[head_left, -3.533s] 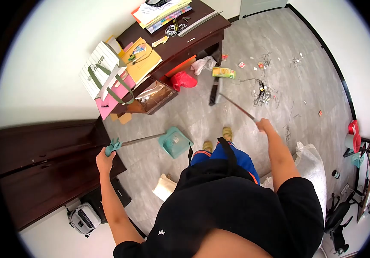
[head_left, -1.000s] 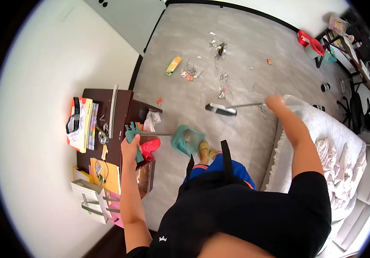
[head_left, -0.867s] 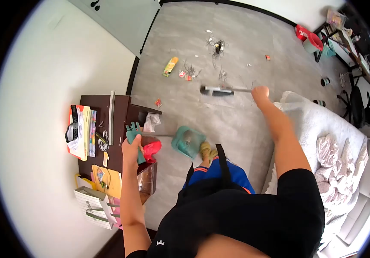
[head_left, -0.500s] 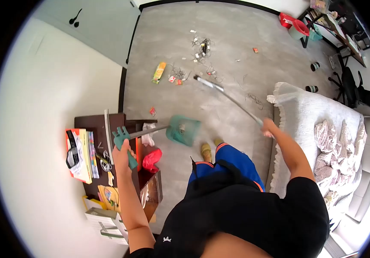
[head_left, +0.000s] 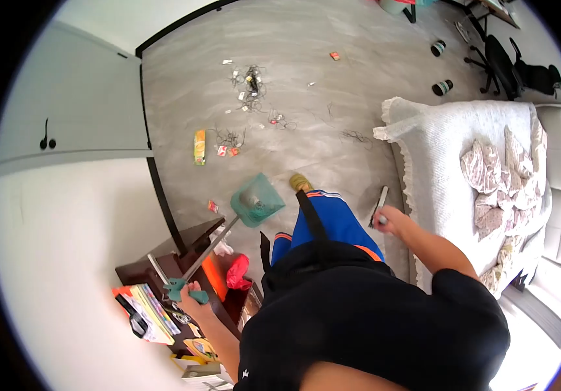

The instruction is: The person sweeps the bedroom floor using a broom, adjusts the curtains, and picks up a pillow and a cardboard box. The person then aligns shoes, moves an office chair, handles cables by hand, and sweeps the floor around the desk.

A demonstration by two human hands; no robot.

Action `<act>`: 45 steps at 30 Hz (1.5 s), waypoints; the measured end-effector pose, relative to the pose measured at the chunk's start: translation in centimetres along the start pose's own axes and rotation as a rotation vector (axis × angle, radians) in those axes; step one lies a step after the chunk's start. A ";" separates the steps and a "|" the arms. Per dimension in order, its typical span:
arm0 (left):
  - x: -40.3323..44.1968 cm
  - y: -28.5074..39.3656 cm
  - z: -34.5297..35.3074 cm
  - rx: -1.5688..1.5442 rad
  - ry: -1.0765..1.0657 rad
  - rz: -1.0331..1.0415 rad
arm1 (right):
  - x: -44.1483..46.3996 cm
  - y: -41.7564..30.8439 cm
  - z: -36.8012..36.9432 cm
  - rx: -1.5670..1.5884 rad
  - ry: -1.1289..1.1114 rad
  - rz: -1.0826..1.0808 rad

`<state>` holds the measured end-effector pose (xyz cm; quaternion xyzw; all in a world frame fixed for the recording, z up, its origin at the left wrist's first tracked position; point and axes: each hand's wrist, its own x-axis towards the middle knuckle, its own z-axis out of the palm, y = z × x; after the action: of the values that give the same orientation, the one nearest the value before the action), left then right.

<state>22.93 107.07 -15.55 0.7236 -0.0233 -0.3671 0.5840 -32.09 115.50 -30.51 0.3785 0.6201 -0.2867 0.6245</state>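
Note:
My left hand [head_left: 191, 297] is closed round the green toothed grip of a long-handled dustpan, beside the dark desk. The dustpan [head_left: 256, 201] is translucent green, with some grey debris in it, and is at the floor in front of my feet. On the right, my right hand [head_left: 390, 220] grips the broom's handle, which points up toward the camera. The broom head [head_left: 380, 202] is near the floor between my leg and the bed. Farther off lie tangled dark wires [head_left: 252, 81], another clump of hair-like strands [head_left: 230, 138] and a yellow-green packet [head_left: 200, 147].
A bed with a white cover [head_left: 430, 150] stands on the right. The desk [head_left: 179, 260] at lower left carries books and papers, with a red bag [head_left: 237, 271] beside it. Slippers [head_left: 443, 87] and an office chair [head_left: 502, 65] are at upper right. Small red wrappers [head_left: 213, 206] dot the floor.
The view has turned and moved forward. The broom has swung from the wire clumps back to beside the bed, its handle now upright. The dustpan is still in my left hand, nearer the packet.

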 end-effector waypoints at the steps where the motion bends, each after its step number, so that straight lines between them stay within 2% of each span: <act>1: -0.5 0.2 1.4 0.090 0.089 0.102 | 2.8 -1.5 1.2 0.032 -0.006 -0.017; 3: -2.9 1.1 4.9 0.283 0.249 0.228 | 7.4 -3.6 4.8 0.030 -0.016 -0.086; 6: -1.7 0.6 5.6 0.776 0.331 0.609 | 12.2 -5.2 11.1 -0.039 -0.011 -0.201; 7: -2.7 1.2 6.9 0.761 0.285 0.579 | 13.4 -5.2 13.4 -0.066 -0.005 -0.223; 10: -1.1 1.4 5.8 1.175 0.270 0.770 | 15.5 -4.3 18.9 -0.132 0.024 -0.249; 11: -1.0 1.4 5.8 1.150 0.160 0.918 | 16.0 -3.5 20.7 -0.146 0.027 -0.248; 13: -1.0 2.2 5.9 1.240 0.065 0.837 | 14.1 -1.9 23.6 -0.236 -0.007 -0.261; 15: -1.5 2.4 6.3 1.240 0.055 0.812 | 5.8 -0.9 25.8 -0.409 -0.077 -0.294; 18: -0.3 3.2 5.4 1.420 -0.155 0.816 | 2.8 0.2 27.8 -0.487 -0.153 -0.373; 19: 0.7 3.8 4.5 1.479 -0.299 0.752 | 3.4 0.7 28.1 -0.388 -0.240 -0.400; 22: 0.3 7.0 4.1 1.278 -0.637 0.574 | 4.2 -0.7 27.3 -0.436 -0.417 -0.577; 23: -1.1 8.3 4.6 1.106 -0.596 0.313 | 3.9 -1.7 26.7 -0.476 -0.390 -0.588; 24: -0.4 8.4 3.6 1.157 -0.705 0.377 | 3.7 -2.6 25.6 -0.517 -0.363 -0.598; 25: 0.7 8.5 2.2 1.208 -0.812 0.441 | 6.0 -3.3 23.2 -0.694 -0.539 -1.100; 26: 1.4 8.7 1.0 1.259 -0.918 0.503 | 5.5 -3.4 22.1 -0.619 -0.574 -1.064; 27: 1.2 8.6 0.9 1.434 -0.939 0.651 | 5.0 -3.6 21.1 -0.544 -0.607 -1.028; 28: 0.3 8.3 1.3 1.480 -0.881 0.713 | 0.8 -3.4 20.8 -0.245 -0.465 -0.455; 30: -1.6 7.6 2.2 1.572 -0.766 0.830 | -0.1 -2.9 19.4 -0.156 -0.378 -0.484; 31: -1.5 7.0 2.3 1.588 -0.723 1.001 | -1.2 -2.8 19.2 -0.131 -0.309 -0.509; 33: -0.7 6.3 2.1 1.567 -0.651 1.005 | -3.4 -3.3 18.8 -0.080 -0.170 -0.562; 34: -0.7 6.0 2.0 1.560 -0.616 1.004 | -0.6 -4.9 17.2 -0.357 -0.312 -0.998; 35: -0.9 5.8 2.6 1.482 -0.555 1.133 | 4.8 -7.4 14.6 -0.641 -0.456 -1.427; 37: -1.2 5.7 2.8 1.486 -0.463 0.906 | 7.4 -11.1 13.6 -0.658 -0.513 -1.523; 38: -1.4 5.6 2.9 1.483 -0.421 0.793 | 6.7 -13.0 14.0 -0.395 -0.421 -1.190; 40: -2.0 5.1 3.6 1.453 -0.372 0.803 | 5.2 -17.4 14.9 0.097 -0.227 -0.509; 41: -2.7 5.1 4.2 1.460 -0.355 0.770 | 4.5 -19.1 15.6 0.113 -0.094 -0.504; 42: -3.5 4.9 4.9 1.468 -0.333 0.738 | 4.3 -20.2 16.5 0.098 -0.096 -0.510; 43: -4.1 4.5 5.3 1.478 -0.311 0.859 | 4.2 -21.6 17.5 0.083 -0.101 -0.515; 44: -4.9 4.1 6.1 1.496 -0.264 0.825 | 4.0 -22.9 18.5 0.068 -0.106 -0.520; 45: -5.9 4.0 7.0 1.521 -0.218 0.789 | 5.4 -24.1 19.1 -0.233 -0.167 -0.632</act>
<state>16.34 102.77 -9.50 0.8177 -0.5683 -0.0895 0.0205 -41.05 87.03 -39.71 0.0692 0.6818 -0.4234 0.5925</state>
